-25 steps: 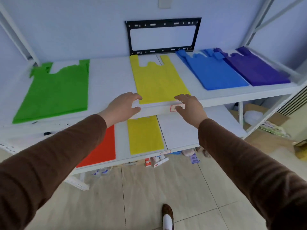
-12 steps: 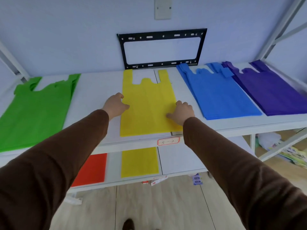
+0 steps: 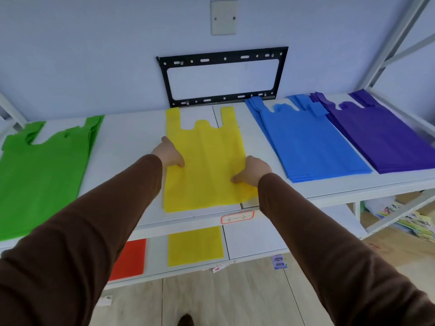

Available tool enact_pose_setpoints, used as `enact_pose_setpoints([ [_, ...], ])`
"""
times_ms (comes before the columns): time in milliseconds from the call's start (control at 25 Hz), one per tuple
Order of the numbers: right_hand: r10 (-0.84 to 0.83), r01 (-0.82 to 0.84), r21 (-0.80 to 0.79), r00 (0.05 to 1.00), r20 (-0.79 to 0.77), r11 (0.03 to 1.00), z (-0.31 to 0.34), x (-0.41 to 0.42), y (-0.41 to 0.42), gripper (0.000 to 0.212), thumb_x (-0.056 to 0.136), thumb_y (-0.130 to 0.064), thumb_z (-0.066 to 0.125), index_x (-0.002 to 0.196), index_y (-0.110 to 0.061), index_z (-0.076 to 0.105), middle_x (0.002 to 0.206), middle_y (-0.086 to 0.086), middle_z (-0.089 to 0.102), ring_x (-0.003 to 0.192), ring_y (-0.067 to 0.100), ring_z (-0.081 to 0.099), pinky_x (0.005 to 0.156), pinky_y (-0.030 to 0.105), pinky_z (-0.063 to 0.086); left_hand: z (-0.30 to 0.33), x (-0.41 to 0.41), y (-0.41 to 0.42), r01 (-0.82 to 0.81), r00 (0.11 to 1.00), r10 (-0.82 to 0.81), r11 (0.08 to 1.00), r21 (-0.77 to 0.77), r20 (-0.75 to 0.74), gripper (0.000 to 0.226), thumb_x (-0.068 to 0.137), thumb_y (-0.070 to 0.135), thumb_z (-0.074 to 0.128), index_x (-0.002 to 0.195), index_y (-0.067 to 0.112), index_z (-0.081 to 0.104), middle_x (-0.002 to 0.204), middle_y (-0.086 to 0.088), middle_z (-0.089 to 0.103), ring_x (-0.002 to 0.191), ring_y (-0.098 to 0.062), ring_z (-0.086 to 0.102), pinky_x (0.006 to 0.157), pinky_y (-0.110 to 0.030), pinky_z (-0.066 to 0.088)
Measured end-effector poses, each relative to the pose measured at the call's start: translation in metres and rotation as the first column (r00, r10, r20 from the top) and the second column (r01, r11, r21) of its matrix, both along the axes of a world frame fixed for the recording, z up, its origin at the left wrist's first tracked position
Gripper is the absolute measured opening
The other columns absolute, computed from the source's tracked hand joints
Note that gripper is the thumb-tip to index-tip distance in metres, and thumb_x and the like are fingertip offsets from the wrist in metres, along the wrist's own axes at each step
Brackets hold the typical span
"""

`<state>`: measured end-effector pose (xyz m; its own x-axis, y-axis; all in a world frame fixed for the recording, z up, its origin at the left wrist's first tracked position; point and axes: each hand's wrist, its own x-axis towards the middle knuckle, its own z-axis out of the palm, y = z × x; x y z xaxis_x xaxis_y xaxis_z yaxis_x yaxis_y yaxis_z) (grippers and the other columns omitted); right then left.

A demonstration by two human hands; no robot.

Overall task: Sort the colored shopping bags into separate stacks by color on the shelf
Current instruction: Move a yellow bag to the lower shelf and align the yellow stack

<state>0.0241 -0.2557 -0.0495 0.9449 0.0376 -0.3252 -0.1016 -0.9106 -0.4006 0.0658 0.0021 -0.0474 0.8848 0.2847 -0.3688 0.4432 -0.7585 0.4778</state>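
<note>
lying flat in the middle of the upper shelf [image 3: 131,137], the yellow bag [image 3: 207,161] has its two handles pointing toward the wall and its bottom edge near the shelf's front lip. the left hand [image 3: 168,152] rests on the bag's left edge, fingers reaching forward along the border and thumb lying on the yellow surface; whether any fingers curl under the edge cannot be told. the right hand [image 3: 253,171] sits at the bag's right edge lower down, fingers bent over the border and thumb pressed onto the fabric, so it seems to pinch that edge, and the cloth near the corner below it is slightly rumpled. both arms wear brown sleeves [image 3: 94,231].

to the right on the same shelf lies the blue stack [image 3: 310,147], several bags deep with its layered edges showing, and just beyond it the purple stack [image 3: 381,137], whose left side overlaps the blue handles. well to the left is the green stack [image 3: 42,175].

a red-bordered label [image 3: 237,217] is stuck to the shelf's front lip below the yellow bag. on the lower shelf [image 3: 259,238] a second yellow bag [image 3: 195,245] lies flat, with a red bag [image 3: 129,260] beside it, partly hidden by the left sleeve. a black metal bracket [image 3: 222,57] hangs on the wall behind, under a pale wall plate [image 3: 223,17].
</note>
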Motion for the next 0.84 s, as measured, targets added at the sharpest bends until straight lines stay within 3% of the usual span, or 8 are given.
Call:
enact_pose_setpoints([
  [160,-0.048,0.043,0.086,0.997,0.062,0.995,-0.005,-0.007,-0.002,0.075,0.075,-0.037,0.078,0.13,-0.011,0.034,0.122,0.013,0.055,0.108,0.034,0.056,0.083,0.041,0.049,-0.005,-0.017,-0.002,-0.065,0.993,0.077,0.99,-0.126,0.094,0.11,0.073,0.01,0.079,0.152,0.015,0.003,0.129,-0.019,0.05,0.111,-0.037,0.055,0.092,-0.048,0.05],
  [280,0.02,-0.003,-0.056,0.954,0.3,0.998,-0.003,-0.023,-0.003,0.082,0.078,-0.041,0.074,0.142,-0.011,0.031,0.138,0.014,0.04,0.125,0.036,0.04,0.101,0.044,0.041,0.003,-0.047,-0.008,-0.02,0.957,-0.003,0.997,0.077,0.289,0.1,0.074,0.023,0.079,0.151,0.017,0.015,0.138,-0.017,0.038,0.125,-0.037,0.042,0.097,-0.046,0.043],
  [440,0.091,-0.19,0.07,0.72,0.688,0.979,-0.019,-0.082,0.003,0.044,0.085,-0.034,0.063,0.124,-0.015,0.056,0.119,0.007,0.052,0.107,0.028,0.046,0.089,0.037,0.042,-0.006,-0.131,-0.038,0.206,0.731,-0.305,0.951,0.229,0.61,0.063,0.082,0.026,0.07,0.138,0.016,0.042,0.126,-0.011,0.045,0.116,-0.029,0.042,0.099,-0.041,0.039],
  [520,0.099,-0.302,0.126,0.631,0.77,0.945,-0.035,-0.117,0.007,0.027,0.088,-0.027,0.061,0.111,-0.014,0.062,0.107,0.006,0.054,0.098,0.025,0.046,0.083,0.032,0.039,-0.024,-0.178,-0.045,0.299,0.588,-0.428,0.904,0.307,0.686,0.047,0.083,0.018,0.067,0.128,0.011,0.052,0.117,-0.011,0.05,0.107,-0.029,0.046,0.095,-0.04,0.04],
  [640,0.122,-0.39,0.155,0.598,0.792,0.908,-0.068,-0.159,0.008,0.015,0.092,-0.018,0.059,0.103,-0.011,0.066,0.099,0.006,0.056,0.093,0.027,0.049,0.079,0.032,0.041,-0.067,-0.231,-0.038,0.497,0.44,-0.603,0.781,0.378,0.666,0.029,0.088,0.006,0.063,0.117,0.004,0.063,0.109,-0.012,0.057,0.099,-0.029,0.05,0.09,-0.036,0.042],
  [720,0.144,-0.405,0.164,0.629,0.764,0.899,-0.099,-0.176,0.006,0.014,0.093,-0.016,0.057,0.102,-0.011,0.067,0.099,0.005,0.058,0.093,0.026,0.052,0.074,0.031,0.043,-0.102,-0.249,-0.026,0.594,0.433,-0.666,0.718,0.363,0.608,0.025,0.091,0.006,0.06,0.115,0.004,0.065,0.108,-0.01,0.059,0.1,-0.026,0.052,0.091,-0.033,0.042],
  [840,0.103,-0.331,0.266,0.78,0.618,0.905,-0.166,-0.182,0.005,0.015,0.092,-0.015,0.057,0.105,-0.016,0.064,0.103,-0.001,0.058,0.095,0.017,0.052,0.075,0.027,0.043,-0.163,-0.254,-0.003,0.598,0.581,-0.609,0.77,0.224,0.54,0.027,0.091,0.006,0.059,0.118,0.01,0.062,0.112,-0.003,0.059,0.104,-0.022,0.053,0.092,-0.028,0.041],
])
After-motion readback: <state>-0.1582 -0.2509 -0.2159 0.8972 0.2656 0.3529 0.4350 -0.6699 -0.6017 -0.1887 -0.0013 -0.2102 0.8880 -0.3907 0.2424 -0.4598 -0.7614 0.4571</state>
